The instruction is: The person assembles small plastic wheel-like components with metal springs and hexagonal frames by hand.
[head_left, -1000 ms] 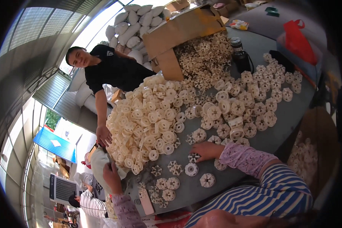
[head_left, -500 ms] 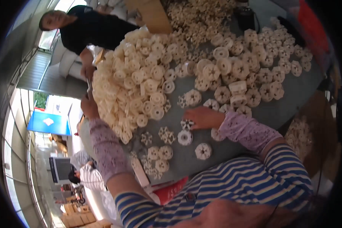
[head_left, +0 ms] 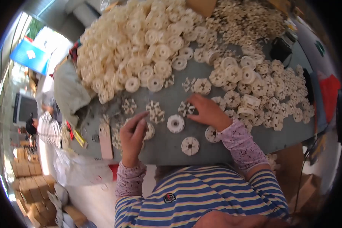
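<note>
My right hand (head_left: 209, 113) rests on the table with thumb and fingers around the edge of a small cream plastic piece with radiating arms (head_left: 186, 109). My left hand (head_left: 132, 138) hovers at the near left, index finger pointing at a cluster of similar spoked pieces (head_left: 154, 110); its thumb is apart from the index and nothing shows between them. Between my hands lie a round white plastic wheel (head_left: 175, 124) with a central hole and, nearer me, a slotted white disc (head_left: 190, 146). A few more discs sit partly hidden behind my left hand.
A high heap of cream plastic rings (head_left: 140, 41) covers the far left. Assembled slotted discs (head_left: 254, 83) are piled to the right, small loose pieces (head_left: 247, 22) at the back. A flat pinkish bar (head_left: 106, 141) and a yellow-and-red tool (head_left: 79, 137) lie left.
My left hand has come back from the far left, where another person's hand was, to the near table. The view has turned and that person is out of it. My right hand stays by the spoked piece.
</note>
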Demonstrator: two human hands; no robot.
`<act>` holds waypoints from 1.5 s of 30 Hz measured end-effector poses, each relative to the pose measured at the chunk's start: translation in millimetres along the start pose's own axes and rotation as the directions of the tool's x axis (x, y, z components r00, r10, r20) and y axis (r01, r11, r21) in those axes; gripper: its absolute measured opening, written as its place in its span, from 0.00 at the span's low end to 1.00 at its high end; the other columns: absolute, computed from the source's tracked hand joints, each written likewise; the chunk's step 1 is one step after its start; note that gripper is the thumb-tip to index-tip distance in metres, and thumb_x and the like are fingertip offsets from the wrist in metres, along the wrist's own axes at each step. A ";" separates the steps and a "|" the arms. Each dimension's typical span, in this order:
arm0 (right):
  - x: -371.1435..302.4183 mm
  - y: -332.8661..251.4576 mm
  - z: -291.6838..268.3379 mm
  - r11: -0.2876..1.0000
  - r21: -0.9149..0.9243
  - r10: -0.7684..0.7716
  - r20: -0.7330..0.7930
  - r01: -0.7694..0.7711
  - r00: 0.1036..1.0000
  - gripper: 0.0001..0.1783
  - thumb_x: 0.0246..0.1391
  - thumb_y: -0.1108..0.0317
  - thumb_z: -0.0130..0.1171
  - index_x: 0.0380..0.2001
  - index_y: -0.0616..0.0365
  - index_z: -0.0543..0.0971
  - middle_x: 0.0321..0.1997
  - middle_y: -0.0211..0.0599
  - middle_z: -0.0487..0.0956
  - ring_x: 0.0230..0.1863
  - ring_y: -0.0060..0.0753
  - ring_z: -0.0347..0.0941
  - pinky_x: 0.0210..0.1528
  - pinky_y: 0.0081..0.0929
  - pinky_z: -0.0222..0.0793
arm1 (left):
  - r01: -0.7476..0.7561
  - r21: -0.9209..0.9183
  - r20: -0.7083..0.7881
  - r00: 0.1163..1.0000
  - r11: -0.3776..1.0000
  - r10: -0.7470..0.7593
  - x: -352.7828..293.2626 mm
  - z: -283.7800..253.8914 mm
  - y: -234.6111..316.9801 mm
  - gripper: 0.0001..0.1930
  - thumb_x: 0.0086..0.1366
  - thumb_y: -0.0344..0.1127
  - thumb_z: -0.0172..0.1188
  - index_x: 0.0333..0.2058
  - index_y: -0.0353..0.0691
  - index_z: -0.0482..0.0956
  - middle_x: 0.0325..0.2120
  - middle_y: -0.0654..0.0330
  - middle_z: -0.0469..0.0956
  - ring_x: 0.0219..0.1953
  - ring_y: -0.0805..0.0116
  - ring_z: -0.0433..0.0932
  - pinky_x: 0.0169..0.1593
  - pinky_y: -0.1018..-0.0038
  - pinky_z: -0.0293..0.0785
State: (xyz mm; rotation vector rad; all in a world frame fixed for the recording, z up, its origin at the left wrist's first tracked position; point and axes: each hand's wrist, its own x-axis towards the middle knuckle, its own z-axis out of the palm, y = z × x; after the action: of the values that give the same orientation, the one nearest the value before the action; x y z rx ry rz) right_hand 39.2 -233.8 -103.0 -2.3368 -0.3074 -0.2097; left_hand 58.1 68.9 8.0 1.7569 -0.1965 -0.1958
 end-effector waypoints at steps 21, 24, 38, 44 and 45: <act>10.4 -62.0 -31.3 0.984 0.171 -0.018 0.346 -0.044 0.938 0.35 0.48 0.67 0.78 0.61 0.51 0.81 0.60 0.37 0.79 0.48 0.37 0.81 0.49 0.32 0.80 | -0.172 0.594 0.162 0.982 0.786 0.092 -19.3 49.9 -87.9 0.40 0.55 0.51 0.78 0.64 0.42 0.76 0.29 0.60 0.82 0.30 0.61 0.83 0.34 0.66 0.78; 14.4 -60.1 -25.5 0.984 0.169 -0.016 0.396 -0.056 0.918 0.34 0.49 0.68 0.77 0.61 0.51 0.81 0.61 0.37 0.79 0.53 0.42 0.81 0.53 0.35 0.80 | -0.125 0.439 0.220 0.975 0.889 0.028 -13.2 41.8 -79.3 0.39 0.56 0.50 0.79 0.63 0.43 0.77 0.29 0.59 0.83 0.29 0.59 0.83 0.33 0.66 0.77; 3.2 -70.6 -12.2 0.992 -0.060 -0.087 0.301 0.109 0.950 0.30 0.53 0.64 0.74 0.60 0.51 0.81 0.62 0.39 0.79 0.58 0.44 0.79 0.59 0.38 0.78 | -0.011 0.428 0.146 0.988 0.904 -0.057 -10.0 54.7 -79.8 0.25 0.65 0.43 0.71 0.60 0.46 0.81 0.28 0.54 0.84 0.29 0.53 0.84 0.33 0.63 0.78; 28.2 -40.4 -64.9 0.955 -0.262 -0.037 0.364 0.140 0.931 0.33 0.48 0.52 0.77 0.55 0.54 0.81 0.61 0.43 0.81 0.61 0.50 0.76 0.64 0.41 0.73 | -0.247 0.565 0.109 0.968 0.787 0.225 25.2 23.9 -37.1 0.22 0.62 0.43 0.74 0.54 0.44 0.83 0.32 0.54 0.84 0.32 0.54 0.84 0.37 0.61 0.79; 41.7 -31.9 -62.7 0.953 -0.270 -0.032 0.360 0.137 0.932 0.33 0.48 0.52 0.77 0.55 0.54 0.81 0.61 0.43 0.81 0.61 0.50 0.76 0.64 0.41 0.73 | -0.312 0.667 0.074 0.931 0.677 0.357 46.0 22.3 -33.6 0.21 0.61 0.43 0.74 0.51 0.44 0.84 0.33 0.54 0.84 0.34 0.53 0.84 0.38 0.60 0.79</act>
State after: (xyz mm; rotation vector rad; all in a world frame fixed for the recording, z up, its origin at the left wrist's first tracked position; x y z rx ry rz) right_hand 66.4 -250.0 -27.6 -2.6544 -0.5902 0.1376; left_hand 98.2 43.1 -30.4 2.4043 -0.6031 0.2406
